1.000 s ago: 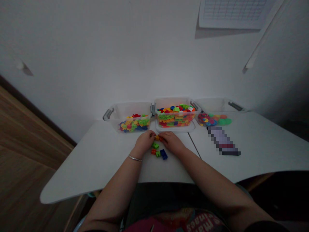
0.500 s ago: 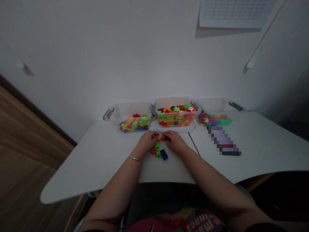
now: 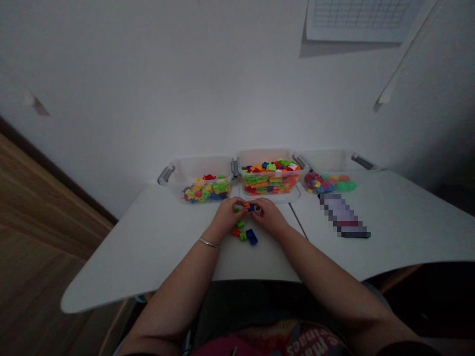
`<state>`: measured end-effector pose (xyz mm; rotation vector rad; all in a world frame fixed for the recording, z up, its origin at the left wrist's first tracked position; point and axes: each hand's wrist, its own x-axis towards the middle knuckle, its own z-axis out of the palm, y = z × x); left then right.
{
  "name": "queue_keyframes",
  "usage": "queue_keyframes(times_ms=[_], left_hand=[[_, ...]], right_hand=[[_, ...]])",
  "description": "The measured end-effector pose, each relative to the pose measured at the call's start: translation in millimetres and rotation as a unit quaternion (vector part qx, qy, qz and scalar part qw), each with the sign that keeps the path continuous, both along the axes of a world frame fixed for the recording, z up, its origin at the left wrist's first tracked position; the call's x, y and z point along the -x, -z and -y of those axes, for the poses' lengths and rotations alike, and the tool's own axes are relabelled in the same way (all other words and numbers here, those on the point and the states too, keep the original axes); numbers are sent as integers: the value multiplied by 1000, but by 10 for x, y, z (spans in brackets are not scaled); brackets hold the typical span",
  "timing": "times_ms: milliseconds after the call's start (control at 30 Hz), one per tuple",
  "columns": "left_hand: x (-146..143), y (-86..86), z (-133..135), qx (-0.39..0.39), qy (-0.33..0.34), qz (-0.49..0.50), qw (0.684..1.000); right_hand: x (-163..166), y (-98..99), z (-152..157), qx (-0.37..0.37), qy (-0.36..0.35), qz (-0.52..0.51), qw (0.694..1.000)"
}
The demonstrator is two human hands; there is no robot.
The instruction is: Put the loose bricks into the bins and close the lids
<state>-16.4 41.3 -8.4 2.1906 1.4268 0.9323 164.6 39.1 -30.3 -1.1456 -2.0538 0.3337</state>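
My left hand (image 3: pixel 225 216) has its fingers closed on a small orange toy brick (image 3: pixel 246 205). Directly across from it, my right hand (image 3: pixel 271 217) pinches a blue toy brick (image 3: pixel 251 207), which sits against the orange one. Whether the two are joined I cannot tell, as fingertips cover parts of both. Just below the hands, a green brick (image 3: pixel 241 225), an orange-red brick (image 3: pixel 236 232), another green brick (image 3: pixel 243 237) and a larger dark blue brick (image 3: pixel 252 237) lie on the white table (image 3: pixel 166 247). A green piece by the left fingers is partly hidden.
Behind the hands stand a clear bin of mixed pieces (image 3: pixel 206 190), a fuller bin of bricks (image 3: pixel 270 183) on a white lid (image 3: pixel 293 198), and a third bin (image 3: pixel 326 160) with coloured shapes. A pixelated flat object (image 3: pixel 343 215) lies at right. A seam (image 3: pixel 299 221) crosses the tabletop.
My hands have come closer together and slightly up, bringing the orange and blue bricks nearer to the bins. The loose bricks on the table have stayed put.
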Motion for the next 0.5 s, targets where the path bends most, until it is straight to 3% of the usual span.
queue_keyframes(times_ms=[233,500], left_hand=[[-15,-52,26,-20,11,11,1000],[-23,-63,38,16,36,65,997]], right_hand=[[-13,16,6,-10,-11,-54,998],[-23,41,-12,48,-28,-146,988]])
